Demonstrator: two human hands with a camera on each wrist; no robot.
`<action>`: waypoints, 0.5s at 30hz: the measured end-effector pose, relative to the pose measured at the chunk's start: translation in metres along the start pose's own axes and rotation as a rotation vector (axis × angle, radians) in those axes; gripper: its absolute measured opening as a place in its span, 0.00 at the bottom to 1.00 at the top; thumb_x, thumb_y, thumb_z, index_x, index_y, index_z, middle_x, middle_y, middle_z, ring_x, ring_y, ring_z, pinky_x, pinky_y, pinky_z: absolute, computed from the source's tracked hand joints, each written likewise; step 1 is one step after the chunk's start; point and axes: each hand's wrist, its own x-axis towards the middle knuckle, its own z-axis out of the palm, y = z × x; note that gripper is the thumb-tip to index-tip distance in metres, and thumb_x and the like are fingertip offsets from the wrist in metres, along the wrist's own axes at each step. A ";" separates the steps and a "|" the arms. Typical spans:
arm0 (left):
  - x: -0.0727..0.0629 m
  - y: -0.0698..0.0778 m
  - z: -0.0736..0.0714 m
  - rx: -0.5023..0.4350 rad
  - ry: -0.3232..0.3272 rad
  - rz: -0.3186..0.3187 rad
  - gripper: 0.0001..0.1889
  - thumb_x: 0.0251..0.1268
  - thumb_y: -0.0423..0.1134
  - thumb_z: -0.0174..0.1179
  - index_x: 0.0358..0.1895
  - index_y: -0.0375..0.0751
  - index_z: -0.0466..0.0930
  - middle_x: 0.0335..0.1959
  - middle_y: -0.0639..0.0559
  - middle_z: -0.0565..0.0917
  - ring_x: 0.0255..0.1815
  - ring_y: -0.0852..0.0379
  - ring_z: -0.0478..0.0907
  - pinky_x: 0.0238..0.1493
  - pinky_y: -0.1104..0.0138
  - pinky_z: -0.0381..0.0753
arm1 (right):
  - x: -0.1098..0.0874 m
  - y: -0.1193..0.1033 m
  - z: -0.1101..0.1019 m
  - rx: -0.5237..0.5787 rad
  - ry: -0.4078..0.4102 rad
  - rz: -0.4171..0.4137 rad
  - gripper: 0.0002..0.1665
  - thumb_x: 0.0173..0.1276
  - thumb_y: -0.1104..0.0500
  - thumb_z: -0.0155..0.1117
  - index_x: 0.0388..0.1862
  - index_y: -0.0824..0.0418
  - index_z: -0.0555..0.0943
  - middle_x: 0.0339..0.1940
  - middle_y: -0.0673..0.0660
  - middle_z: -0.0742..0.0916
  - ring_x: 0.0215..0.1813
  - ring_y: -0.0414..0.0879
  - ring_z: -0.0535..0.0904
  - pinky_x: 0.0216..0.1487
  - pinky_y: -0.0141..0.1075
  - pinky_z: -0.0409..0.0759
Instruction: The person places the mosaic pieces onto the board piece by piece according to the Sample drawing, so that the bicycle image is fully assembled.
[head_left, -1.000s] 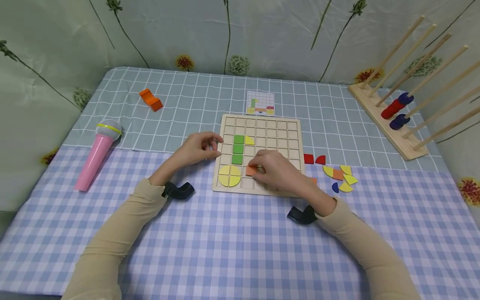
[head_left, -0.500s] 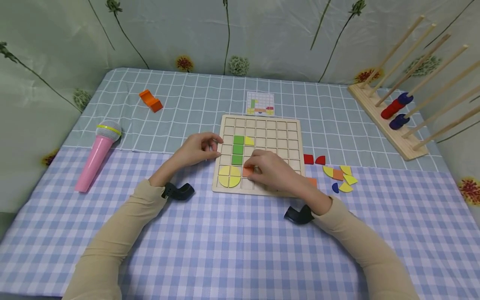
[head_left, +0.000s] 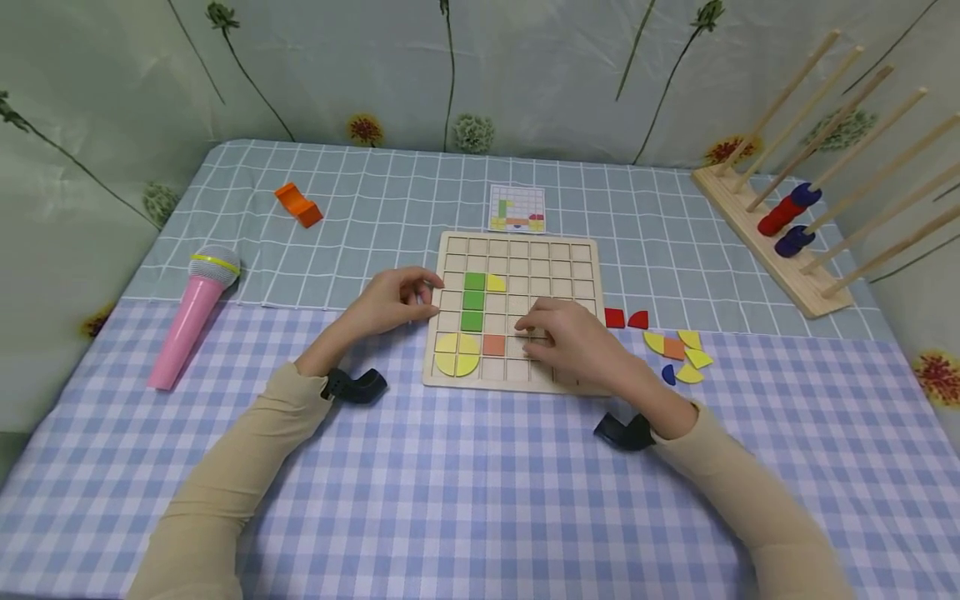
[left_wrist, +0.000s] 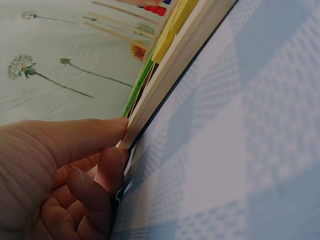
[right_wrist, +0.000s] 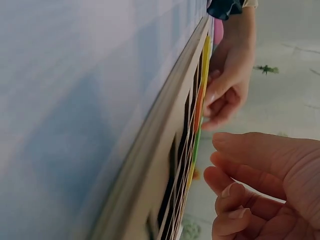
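Observation:
A square wooden grid board lies in front of me. My left hand is at its left edge; in the left wrist view the thumb touches the rim. My right hand hovers over the board's lower right part with nothing between thumb and fingers, as the right wrist view shows. On the board sit a column of green squares, a yellow quarter piece beside its top, a yellow circle of quarter pieces at lower left, and an orange square right of the circle.
Right of the board lie red pieces, several yellow pieces, another orange square and a blue piece. A pattern card lies behind the board. Around stand or lie a peg rack, a toy microphone and an orange block.
My right hand slid the orange square slightly left into the cell beside the yellow circle, let go of it and moved right. The left hand stays at the board's edge.

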 end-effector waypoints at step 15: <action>0.001 -0.002 0.001 0.007 -0.001 0.002 0.19 0.54 0.34 0.65 0.51 0.37 0.76 0.32 0.46 0.78 0.24 0.62 0.68 0.27 0.73 0.67 | -0.042 0.041 -0.018 -0.023 0.143 0.009 0.10 0.57 0.67 0.64 0.40 0.64 0.84 0.30 0.55 0.84 0.25 0.40 0.69 0.26 0.28 0.67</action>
